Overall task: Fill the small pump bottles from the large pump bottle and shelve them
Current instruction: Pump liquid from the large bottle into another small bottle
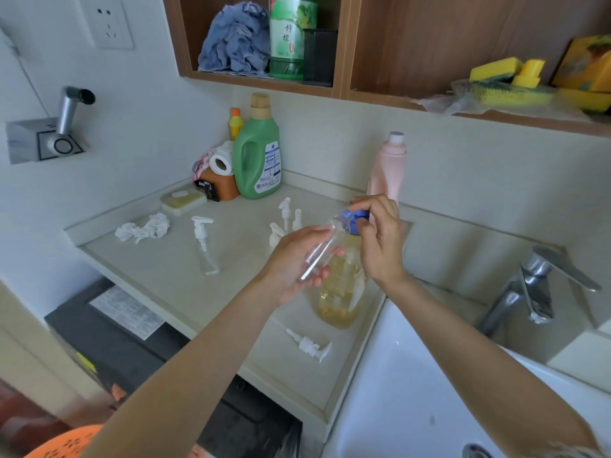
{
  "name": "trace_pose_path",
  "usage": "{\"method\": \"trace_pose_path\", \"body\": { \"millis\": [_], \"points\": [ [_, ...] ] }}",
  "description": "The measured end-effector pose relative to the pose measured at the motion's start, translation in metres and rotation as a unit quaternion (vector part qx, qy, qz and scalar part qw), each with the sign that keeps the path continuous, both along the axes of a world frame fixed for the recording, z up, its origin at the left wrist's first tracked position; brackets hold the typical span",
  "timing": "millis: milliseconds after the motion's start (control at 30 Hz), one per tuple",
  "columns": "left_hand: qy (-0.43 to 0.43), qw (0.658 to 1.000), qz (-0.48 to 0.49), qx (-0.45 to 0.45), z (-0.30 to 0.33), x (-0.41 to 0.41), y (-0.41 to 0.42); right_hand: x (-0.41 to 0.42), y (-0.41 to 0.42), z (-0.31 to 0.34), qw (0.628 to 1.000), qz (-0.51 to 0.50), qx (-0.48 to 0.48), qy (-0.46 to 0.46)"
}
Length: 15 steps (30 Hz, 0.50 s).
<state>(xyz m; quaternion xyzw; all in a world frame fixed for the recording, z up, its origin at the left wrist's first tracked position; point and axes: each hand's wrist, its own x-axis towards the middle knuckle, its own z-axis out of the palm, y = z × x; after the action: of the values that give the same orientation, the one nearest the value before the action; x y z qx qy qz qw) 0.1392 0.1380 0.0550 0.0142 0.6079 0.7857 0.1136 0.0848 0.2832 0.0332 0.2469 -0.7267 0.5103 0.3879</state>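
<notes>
On the counter (158, 259) I see a crumpled tissue (143, 228), a soap dish (183, 201), a green detergent jug (259, 153) and a pink bottle (388, 168) along the back wall, with a faucet (529, 285) over the white sink (413, 375) on my right. One small pump bottle (205, 242) lies on its side near the tissue; more white pump heads (286, 214) stand behind my left hand (294, 262), and a loose pump head (310, 347) lies by the counter's front edge. That hand's fingers curl around a clear small bottle (319, 256), tilted toward the blue pump top (353, 219) of the large pump bottle (340, 292), which stands by the sink holding amber liquid. My right hand (380, 239) has its fingers bent over the blue top, pressing on it.
</notes>
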Motion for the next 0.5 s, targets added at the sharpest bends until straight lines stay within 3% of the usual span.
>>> {"method": "trace_pose_path", "body": {
  "millis": [233,367,500],
  "points": [
    [0.025,1.000,0.011,-0.003,0.006,0.003,0.002,-0.002,0.017,0.032,0.995,0.051,0.039,-0.078],
    [0.008,1.000,0.005,0.004,0.005,0.004,0.004,-0.003,0.022,0.028,0.992,0.056,0.088,-0.075],
    [-0.006,1.000,0.009,0.018,0.003,0.002,0.007,-0.002,0.023,0.020,0.995,0.053,0.070,-0.051]
  ]
}}
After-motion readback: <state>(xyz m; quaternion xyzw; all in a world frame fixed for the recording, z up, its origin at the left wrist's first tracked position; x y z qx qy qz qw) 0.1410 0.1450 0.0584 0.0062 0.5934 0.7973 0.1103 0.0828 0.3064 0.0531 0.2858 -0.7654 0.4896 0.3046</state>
